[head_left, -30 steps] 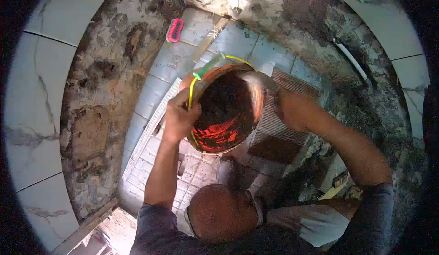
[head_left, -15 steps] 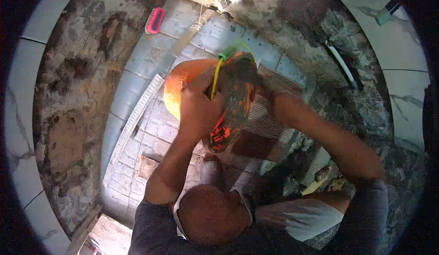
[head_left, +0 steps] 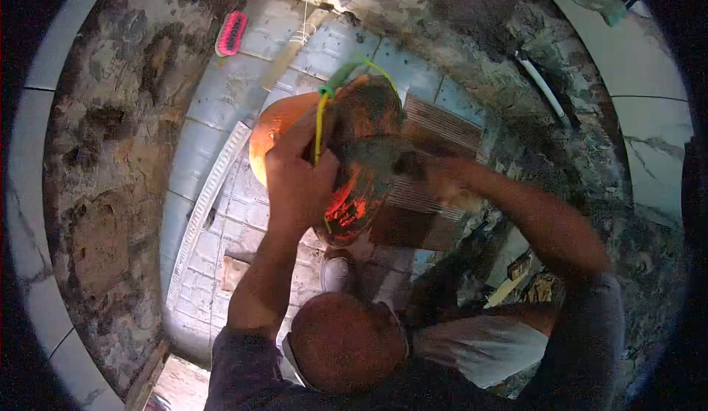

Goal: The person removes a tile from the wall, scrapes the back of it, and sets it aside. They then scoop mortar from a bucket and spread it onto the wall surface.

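An orange bucket [head_left: 274,127] lies tilted, its dark, mortar-smeared opening facing right, with grey material inside. My left hand [head_left: 302,179] is closed at its near rim, beside the yellow wire handle [head_left: 319,127] with its green grip [head_left: 341,78]. On the right side of the opening is my right hand [head_left: 435,179], fingers curled and blurred. Whatever it holds against the grey material is hard to make out. Beneath and beside this hand lies a ribbed brown tile [head_left: 442,127].
Grey floor tiles carry a pink brush [head_left: 231,33], a flat wooden strip wound with string [head_left: 284,61], a long white perforated strip [head_left: 206,204] and a small tile piece [head_left: 234,272]. A white pipe [head_left: 543,86] stands out at the right. My shoe [head_left: 335,272] is below the bucket.
The bucket and my left hand have shifted slightly left in view, along with the surroundings. My right hand is a little nearer the bucket's lower right side, and the grey material inside looks different.
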`<state>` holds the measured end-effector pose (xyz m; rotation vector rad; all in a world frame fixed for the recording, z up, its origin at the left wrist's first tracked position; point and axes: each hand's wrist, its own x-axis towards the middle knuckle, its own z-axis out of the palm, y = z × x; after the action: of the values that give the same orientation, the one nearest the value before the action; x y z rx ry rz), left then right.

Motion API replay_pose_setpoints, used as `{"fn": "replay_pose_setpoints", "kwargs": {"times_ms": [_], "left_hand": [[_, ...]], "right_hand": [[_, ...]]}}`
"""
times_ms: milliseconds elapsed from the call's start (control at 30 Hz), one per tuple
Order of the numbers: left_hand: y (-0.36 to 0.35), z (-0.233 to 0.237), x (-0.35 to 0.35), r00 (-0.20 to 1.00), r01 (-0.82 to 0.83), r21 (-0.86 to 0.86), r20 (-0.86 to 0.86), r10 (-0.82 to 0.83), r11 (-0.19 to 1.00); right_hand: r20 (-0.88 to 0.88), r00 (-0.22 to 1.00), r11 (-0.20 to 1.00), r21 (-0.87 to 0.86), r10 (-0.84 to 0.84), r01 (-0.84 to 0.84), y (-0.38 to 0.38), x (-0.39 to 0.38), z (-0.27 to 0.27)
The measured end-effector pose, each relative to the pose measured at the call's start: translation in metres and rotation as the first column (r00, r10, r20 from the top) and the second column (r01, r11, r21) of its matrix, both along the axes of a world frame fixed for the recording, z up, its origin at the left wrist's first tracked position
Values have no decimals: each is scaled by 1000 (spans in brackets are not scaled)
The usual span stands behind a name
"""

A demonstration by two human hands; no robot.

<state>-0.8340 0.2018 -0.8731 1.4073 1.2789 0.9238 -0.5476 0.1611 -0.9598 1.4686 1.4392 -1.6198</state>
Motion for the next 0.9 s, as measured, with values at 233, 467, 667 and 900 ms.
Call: {"fn": "replay_pose_setpoints", "kwargs": {"times_ms": [233, 467, 667, 900], "left_hand": [[-7, -8, -52, 997, -37, -42, 62, 40, 998], [-18, -18, -76, 990, -117, -68, 68, 121, 991], [-17, -13, -77, 989, -88, -16, 114, 90, 996], [-26, -26, -78, 986, -125, 4, 116, 124, 992]], "right_hand": [[-287, 638, 636, -648, -714, 419, -51, -94, -23], [-467, 575, 715, -611, -672, 339, -51, -153, 17], [26, 772, 503, 744, 636, -439, -7, -113, 88], [-240, 766, 540, 826, 597, -162, -43, -135, -42]]}}
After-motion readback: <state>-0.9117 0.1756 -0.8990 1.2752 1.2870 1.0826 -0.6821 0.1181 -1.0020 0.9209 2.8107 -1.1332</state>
